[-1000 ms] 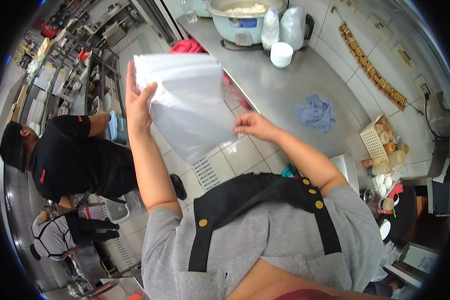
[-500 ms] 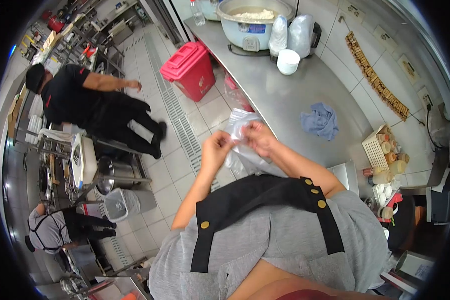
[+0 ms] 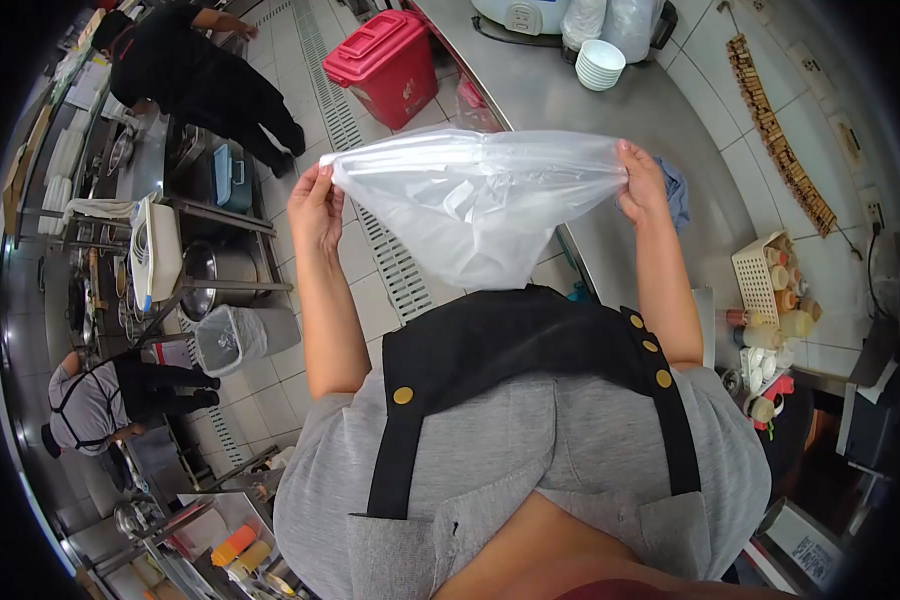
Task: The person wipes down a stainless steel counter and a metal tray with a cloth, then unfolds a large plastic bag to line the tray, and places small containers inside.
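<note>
Head view: where does the bag (image 3: 460, 210) hang?

— In midair beside the counter (image 3: 530, 85), its right end overlapping the counter's edge in view.

— And the fingers?

— Left hand (image 3: 317, 205), away from the counter, pinches one upper corner; right hand (image 3: 642, 182), in front of the counter, pinches the other. A cloth (image 3: 677, 195) on the counter shows behind the right hand.

— How does it handle?

— Likely light, limp and slick, apt to crease or tear under a hard tug; the upper corners look the soundest hold.
</note>
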